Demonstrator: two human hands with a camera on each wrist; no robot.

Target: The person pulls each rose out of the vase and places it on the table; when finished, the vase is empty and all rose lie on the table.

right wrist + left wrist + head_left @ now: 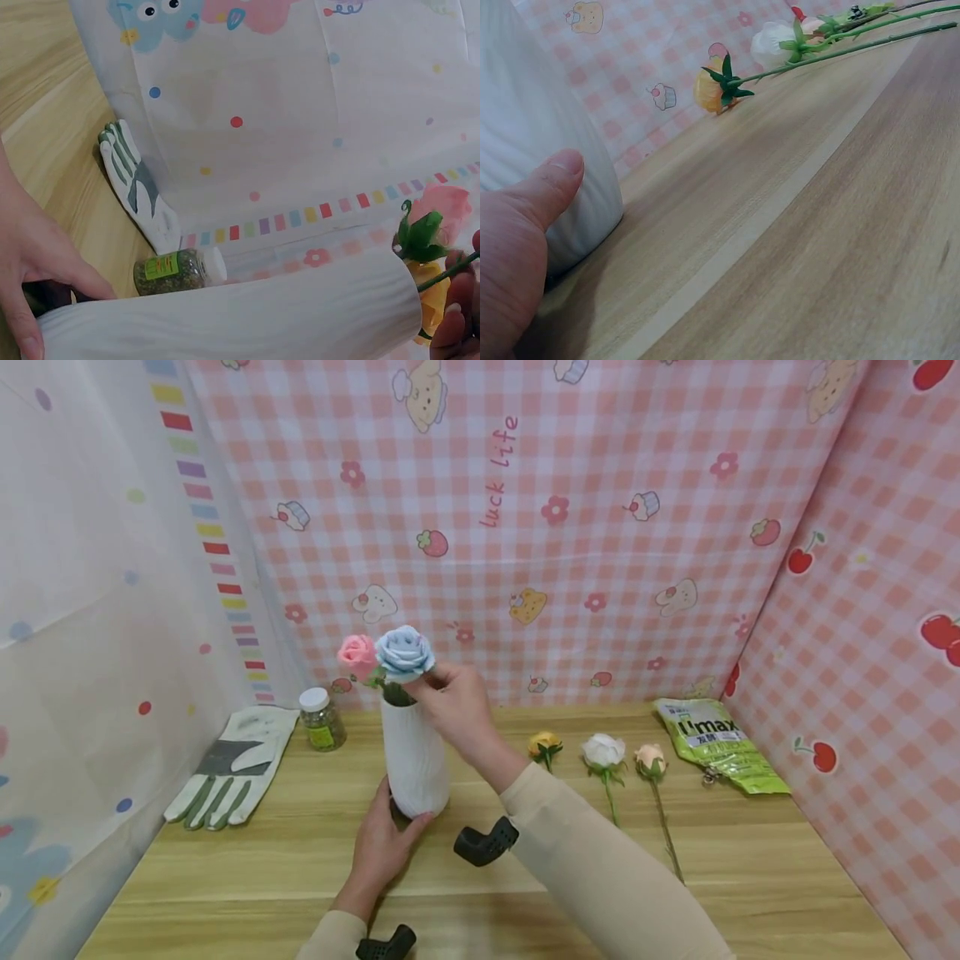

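Note:
A tall white ribbed vase (pixel 414 760) stands on the wooden table. My left hand (pixel 384 847) holds it low down, the thumb (pixel 555 176) lying along its side in the left wrist view. Over the vase's mouth, my right hand (pixel 461 706) pinches a blue rose (pixel 405 653) just below its bloom. Its green stem (pixel 450 271) runs from the fingers to the rim in the right wrist view. A pink rose (pixel 357 656) leans out on the left. Beside the rim, a yellow bloom (pixel 433 296) shows in the right wrist view, partly covered by the fingers.
To the right lie a yellow flower (pixel 545 745), a white flower (pixel 603 752) and a peach rose (pixel 650 760), near a green Umax packet (pixel 712 743). On the left are a white-lidded jar (pixel 322 722) and a glove (pixel 236 768). Patterned cloth walls surround the table.

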